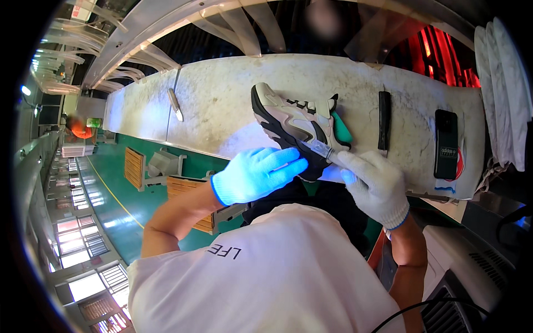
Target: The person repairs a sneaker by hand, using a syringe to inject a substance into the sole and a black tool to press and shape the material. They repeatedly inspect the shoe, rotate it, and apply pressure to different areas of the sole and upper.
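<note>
A grey-and-beige sneaker with black trim (297,117) lies on its side on the worn white bench, toe pointing up and left. Teal stuffing (342,130) shows in its collar. My left hand (258,173), in a knit glove lit blue, is open, its fingers stretched out together beside the sole. In a white knit glove, my right hand (372,180) is closed round a slim hand tool (318,148) with a flat, pale, see-through end. That end is against the sneaker's sole edge near the heel; its exact kind is unclear. Between the hands a black part is mostly hidden.
A black strip-like tool (384,119) and a dark phone (446,144) lie right of the sneaker. A pale-handled knife (175,105) is at the left. Clear curtain strips and a red-glowing opening (438,53) border the bench's far side. Wooden-topped stools (134,167) stand below left.
</note>
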A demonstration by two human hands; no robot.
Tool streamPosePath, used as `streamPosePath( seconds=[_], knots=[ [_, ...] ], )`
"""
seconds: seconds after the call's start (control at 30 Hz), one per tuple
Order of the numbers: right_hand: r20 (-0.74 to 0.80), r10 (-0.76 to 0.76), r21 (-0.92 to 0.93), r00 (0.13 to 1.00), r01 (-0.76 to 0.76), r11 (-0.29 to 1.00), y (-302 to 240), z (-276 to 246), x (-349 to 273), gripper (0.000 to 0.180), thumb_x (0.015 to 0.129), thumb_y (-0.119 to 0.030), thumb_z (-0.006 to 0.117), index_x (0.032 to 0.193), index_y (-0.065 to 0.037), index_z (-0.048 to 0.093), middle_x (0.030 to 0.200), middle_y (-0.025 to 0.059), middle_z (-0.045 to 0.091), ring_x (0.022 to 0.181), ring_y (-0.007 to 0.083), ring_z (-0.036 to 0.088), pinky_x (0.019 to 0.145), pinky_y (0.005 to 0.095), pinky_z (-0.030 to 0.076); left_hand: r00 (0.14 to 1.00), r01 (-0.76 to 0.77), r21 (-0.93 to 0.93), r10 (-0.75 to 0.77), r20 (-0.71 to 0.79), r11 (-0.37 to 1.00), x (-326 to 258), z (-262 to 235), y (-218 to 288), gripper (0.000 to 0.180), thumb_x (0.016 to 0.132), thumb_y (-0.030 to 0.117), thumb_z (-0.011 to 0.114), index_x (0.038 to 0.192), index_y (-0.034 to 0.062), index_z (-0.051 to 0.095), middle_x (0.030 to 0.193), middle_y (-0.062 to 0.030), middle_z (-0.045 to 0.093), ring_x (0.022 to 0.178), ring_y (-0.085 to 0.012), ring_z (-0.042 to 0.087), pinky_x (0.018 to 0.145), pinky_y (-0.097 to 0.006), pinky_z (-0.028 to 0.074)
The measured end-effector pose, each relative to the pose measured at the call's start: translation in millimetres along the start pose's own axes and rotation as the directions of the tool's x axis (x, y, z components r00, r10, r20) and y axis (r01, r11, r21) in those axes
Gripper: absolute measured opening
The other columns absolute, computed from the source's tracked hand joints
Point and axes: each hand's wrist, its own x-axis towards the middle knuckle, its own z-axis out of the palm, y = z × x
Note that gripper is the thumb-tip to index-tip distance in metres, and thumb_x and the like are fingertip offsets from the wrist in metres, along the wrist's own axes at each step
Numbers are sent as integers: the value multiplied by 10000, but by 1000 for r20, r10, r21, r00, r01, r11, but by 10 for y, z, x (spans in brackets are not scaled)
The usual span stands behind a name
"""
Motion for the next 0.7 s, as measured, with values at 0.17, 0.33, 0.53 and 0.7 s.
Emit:
streamPosePath(
  seconds=[0.17,0.33,0.53,0.7],
  knots=[
    [25,29,31,999,-29,999,21,-13,76,379,905,-61,809,1278,-133,808,862,85,664,684,299,683,614,432,555,993,-19,8,19,-114,1000,-130,267,-33,566,843,87,848,1401,128,760,1245,-99,744,812,-272,731,620,-394,624],
    [74,78,21,994,-80,997,-106,-72,217,294,934,-75,813,1224,-120,818,818,95,642,668,303,678,598,438,537,984,-70,10,70,-161,998,-210,370,-102,565,800,51,859,1357,125,799,1242,-98,746,780,-263,720,605,-370,615],
    [195,123,-45,973,-116,992,-229,-219,362,284,937,-17,793,1210,-91,822,823,134,658,731,322,698,635,430,526,984,-101,-15,98,-146,995,-220,394,-152,587,755,30,856,1334,122,814,1248,-94,748,778,-265,723,610,-371,615],
    [224,43,49,974,-55,997,-20,-262,505,294,917,1,800,1195,-92,827,829,125,680,711,306,691,621,413,517,986,-101,-40,95,-135,994,-247,416,-163,604,767,31,843,1363,114,792,1238,-102,750,781,-277,725,613,-382,616]
  ],
)
